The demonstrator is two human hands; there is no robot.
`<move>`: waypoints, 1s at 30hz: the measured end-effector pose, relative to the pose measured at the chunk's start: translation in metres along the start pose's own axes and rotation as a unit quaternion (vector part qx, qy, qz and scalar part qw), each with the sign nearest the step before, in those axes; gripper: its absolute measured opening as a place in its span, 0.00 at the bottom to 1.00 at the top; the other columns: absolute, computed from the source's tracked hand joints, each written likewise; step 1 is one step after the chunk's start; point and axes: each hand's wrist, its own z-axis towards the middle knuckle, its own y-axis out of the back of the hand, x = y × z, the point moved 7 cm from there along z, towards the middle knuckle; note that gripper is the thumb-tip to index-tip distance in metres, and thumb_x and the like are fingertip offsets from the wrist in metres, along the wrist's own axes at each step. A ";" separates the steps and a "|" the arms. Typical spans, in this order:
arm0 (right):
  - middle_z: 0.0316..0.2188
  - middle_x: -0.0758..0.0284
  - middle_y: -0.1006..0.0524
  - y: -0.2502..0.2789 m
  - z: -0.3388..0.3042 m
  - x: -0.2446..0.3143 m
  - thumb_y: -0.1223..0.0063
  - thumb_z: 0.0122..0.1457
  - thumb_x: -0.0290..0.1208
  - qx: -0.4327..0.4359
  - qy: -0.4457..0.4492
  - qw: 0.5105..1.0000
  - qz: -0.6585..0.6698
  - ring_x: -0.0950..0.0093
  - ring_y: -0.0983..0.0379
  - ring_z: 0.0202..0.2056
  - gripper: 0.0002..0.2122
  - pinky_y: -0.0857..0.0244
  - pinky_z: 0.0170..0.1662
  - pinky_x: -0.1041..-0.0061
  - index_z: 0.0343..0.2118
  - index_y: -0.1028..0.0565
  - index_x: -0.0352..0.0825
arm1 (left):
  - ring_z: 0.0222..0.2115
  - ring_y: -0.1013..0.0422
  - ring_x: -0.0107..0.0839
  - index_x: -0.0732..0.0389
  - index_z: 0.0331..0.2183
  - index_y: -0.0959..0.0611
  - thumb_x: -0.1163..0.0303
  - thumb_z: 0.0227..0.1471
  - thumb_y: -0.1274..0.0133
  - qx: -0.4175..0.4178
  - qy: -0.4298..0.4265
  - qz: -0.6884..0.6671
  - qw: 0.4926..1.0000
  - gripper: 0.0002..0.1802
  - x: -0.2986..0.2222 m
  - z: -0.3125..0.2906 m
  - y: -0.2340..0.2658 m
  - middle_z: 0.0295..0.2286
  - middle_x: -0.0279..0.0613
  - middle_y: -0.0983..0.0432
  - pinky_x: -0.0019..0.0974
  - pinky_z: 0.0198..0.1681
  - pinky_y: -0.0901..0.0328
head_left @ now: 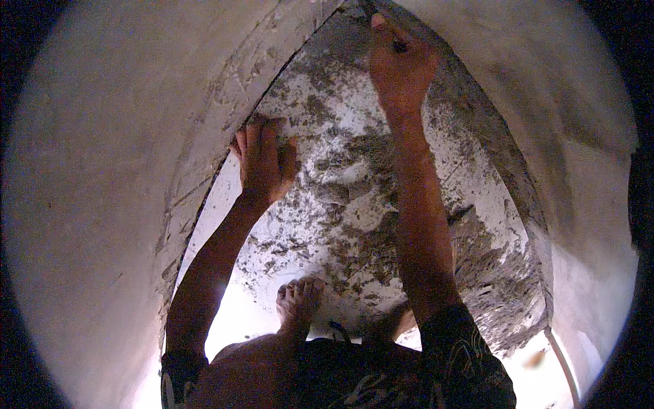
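My left hand (266,162) lies against the lower edge of the pale left wall (116,157), its fingers stretched out and a little apart, the thumb off to the right. Farther away, near the pointed far end, my right hand (405,68) is closed, with the fingers curled and pressed together. A small dark gap or object shows within its curl, too dim to name. Beneath both hands is a rough surface (340,177), white with dark grey patches and crumbs.
Pale curved walls rise on both sides, the right wall (572,136) mirroring the left, and they meet at a narrow point ahead. My bare foot (298,298) stands on the patchy surface. Bright light comes in low on both sides. A thin strip (563,361) runs at the lower right.
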 end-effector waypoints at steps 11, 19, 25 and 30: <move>0.18 0.64 0.23 0.045 -0.028 -0.021 0.45 0.57 0.43 -0.023 -0.109 0.994 0.004 0.79 0.34 0.21 0.17 0.37 0.28 0.77 0.33 0.19 0.32 | 0.44 0.42 0.53 0.58 0.46 0.28 0.59 0.51 0.50 -0.032 -0.032 0.000 0.999 0.21 0.005 -0.003 -0.001 0.43 0.53 0.37 0.59 0.48 0.50; 0.28 0.59 0.19 0.028 -0.016 -0.009 0.45 0.57 0.44 -0.034 0.014 0.993 -0.115 0.74 0.23 0.28 0.17 0.32 0.37 0.73 0.34 0.19 0.32 | 0.47 0.43 0.53 0.57 0.47 0.29 0.60 0.50 0.49 0.016 0.015 -0.007 1.000 0.22 0.010 0.001 -0.003 0.44 0.52 0.37 0.61 0.49 0.51; 0.27 0.59 0.19 0.024 -0.015 -0.026 0.46 0.57 0.42 -0.058 -0.036 0.995 0.078 0.74 0.24 0.27 0.15 0.32 0.37 0.75 0.33 0.19 0.32 | 0.46 0.43 0.53 0.57 0.47 0.29 0.60 0.49 0.49 0.003 0.003 0.017 1.000 0.23 0.002 0.001 -0.003 0.46 0.52 0.38 0.60 0.49 0.50; 0.27 0.61 0.19 0.032 -0.028 -0.012 0.45 0.57 0.40 0.012 -0.129 0.992 -0.006 0.74 0.24 0.28 0.13 0.32 0.37 0.75 0.33 0.19 0.34 | 0.47 0.43 0.54 0.58 0.46 0.28 0.60 0.49 0.49 -0.005 0.002 -0.019 1.000 0.23 0.012 -0.001 -0.006 0.46 0.53 0.38 0.60 0.49 0.51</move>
